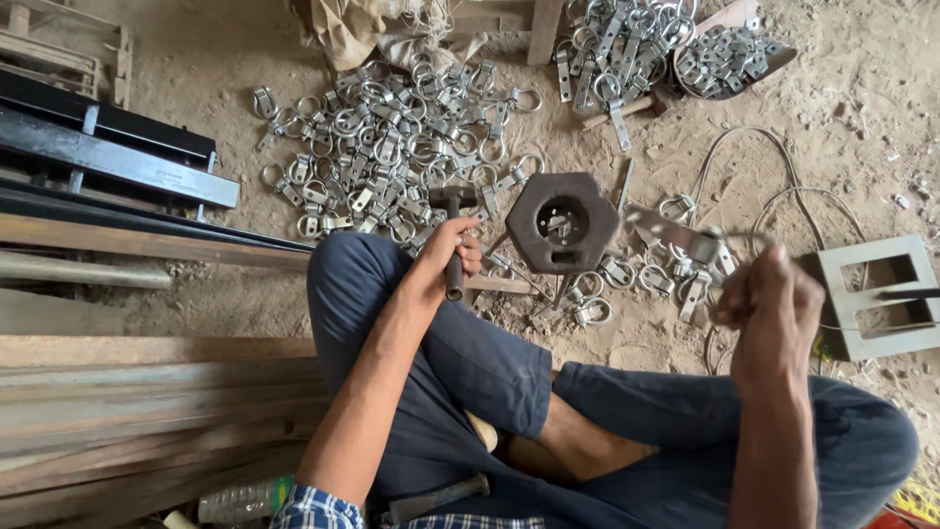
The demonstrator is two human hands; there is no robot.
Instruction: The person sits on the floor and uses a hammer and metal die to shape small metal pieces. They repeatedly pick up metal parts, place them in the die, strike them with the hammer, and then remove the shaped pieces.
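Head view, looking down on a person seated cross-legged on a sandy floor (881,88).

Left hand (455,250), centre of the frame: fingers closed around the handle of a hammer (452,240), whose dark head points toward the upper edge of the frame. The hammer hangs just left of a rusty hexagonal block (563,223), not touching it. The block has a round hollow in its middle that holds a small metal piece.

Right hand (769,299), right of centre: fingers closed on a flat metal strap (676,233), which juts toward the upper left and is motion-blurred. Its far end lies near the right side of the block; whether it touches cannot be told.

Surroundings: a large heap of ring-and-strap fittings (392,147) in the upper centre, a second heap (636,44) at the upper right, loose fittings between block and right hand, a square metal frame (876,294) at the right edge, steel bars (108,157) and wooden planks (147,392) at the left, and a plastic bottle (245,502) at the lower left.

Risks, as judged: the strap is held close to the block, so a hammer blow landing off-centre could catch the right fingers. The block rests on loose sand and could shift or tilt under a strike, throwing the piece out of the hollow. Scattered fittings lie close to the bare legs.
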